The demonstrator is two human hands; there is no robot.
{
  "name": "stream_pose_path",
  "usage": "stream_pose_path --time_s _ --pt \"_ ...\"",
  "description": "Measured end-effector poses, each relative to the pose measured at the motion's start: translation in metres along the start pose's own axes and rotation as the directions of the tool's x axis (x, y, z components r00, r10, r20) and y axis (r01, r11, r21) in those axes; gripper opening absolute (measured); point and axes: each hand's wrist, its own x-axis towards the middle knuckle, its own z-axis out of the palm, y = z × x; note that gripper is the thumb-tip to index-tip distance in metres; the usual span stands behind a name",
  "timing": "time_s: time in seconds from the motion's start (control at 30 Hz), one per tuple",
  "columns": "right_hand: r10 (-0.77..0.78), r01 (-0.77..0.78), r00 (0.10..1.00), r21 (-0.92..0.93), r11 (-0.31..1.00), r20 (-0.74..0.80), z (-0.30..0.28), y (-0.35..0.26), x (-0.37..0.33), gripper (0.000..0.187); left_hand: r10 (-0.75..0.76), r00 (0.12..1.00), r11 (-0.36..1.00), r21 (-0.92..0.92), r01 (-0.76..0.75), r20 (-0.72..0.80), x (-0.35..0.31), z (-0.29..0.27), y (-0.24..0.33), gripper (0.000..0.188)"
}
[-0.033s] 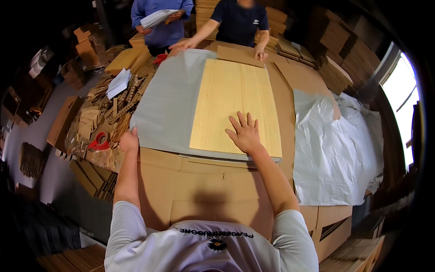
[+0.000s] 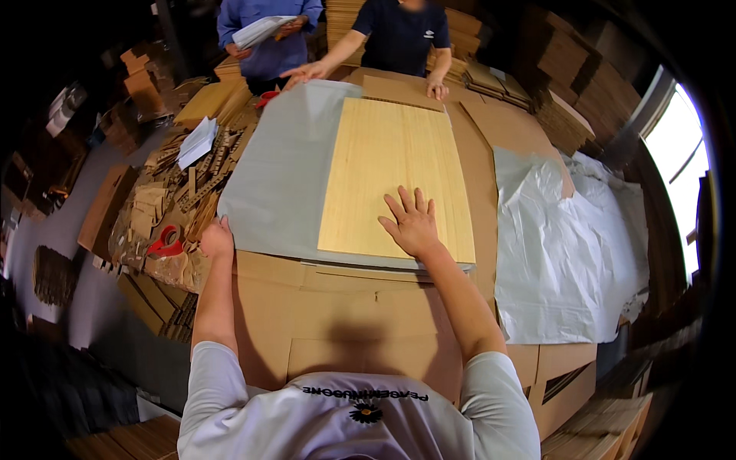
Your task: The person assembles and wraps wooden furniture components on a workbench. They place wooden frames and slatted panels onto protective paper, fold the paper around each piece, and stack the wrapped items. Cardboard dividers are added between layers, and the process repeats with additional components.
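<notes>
Sheet [image 2: 280, 172] edge pinched by left hand [image 2: 218, 239]; right hand [image 2: 412, 227] spread flat on board [image 2: 399, 149], inside its edges.

- Pale yellow, with fine lengthwise wood grain: the board [image 2: 399, 169].
- Plain dull grey: the sheet [image 2: 276, 169] left of the board.
- Tan brown: the cardboard [image 2: 360, 307] on the near side of the board.
- Silvery white, streaked with bright creases: the plastic wrap [image 2: 548, 261] right of the board.
- Bright red: the tape dispenser [image 2: 170, 249], well left of the board.
- Medium blue: one person's shirt [image 2: 276, 57], beyond the board.
- Navy, with a small white mark: another's shirt [image 2: 395, 46], also beyond the board.
- White, with black lettering and a black flower with a yellow centre: the wearer's shirt [image 2: 307, 422], nearer than the board.
</notes>
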Motion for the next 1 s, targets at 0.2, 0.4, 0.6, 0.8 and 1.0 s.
stream_pose_path --time_s 0.2,0.4,0.6,0.8,1.0 --pt "-0.006 0.007 0.999 0.029 1.0 -0.036 0.0 -0.005 0.001 0.062 0.276 0.885 0.901 -0.219 -0.374 -0.375 0.031 -0.051 0.046 0.02" --pt "0.023 0.012 0.977 0.16 0.987 -0.213 0.011 0.005 0.002 0.055 0.599 0.796 0.468 -0.769 -0.435 -0.085 -0.101 -0.167 0.256 0.021" --pt "0.453 -0.086 0.842 0.902 -0.423 0.293 -0.033 0.066 -0.002 0.04 0.888 0.436 0.421 -0.637 -0.646 0.145 -0.218 -0.061 0.339 0.019" --pt "0.551 -0.423 0.828 0.758 0.497 0.101 -0.025 0.098 -0.026 0.053 0.912 0.217 0.409 -0.807 -0.427 0.348 -0.226 -0.047 0.329 0.039" --pt "0.544 -0.535 0.836 0.329 0.778 0.075 -0.045 0.074 -0.031 0.047 0.844 0.528 0.533 -0.264 -0.804 0.098 -0.177 -0.028 0.278 0.065"
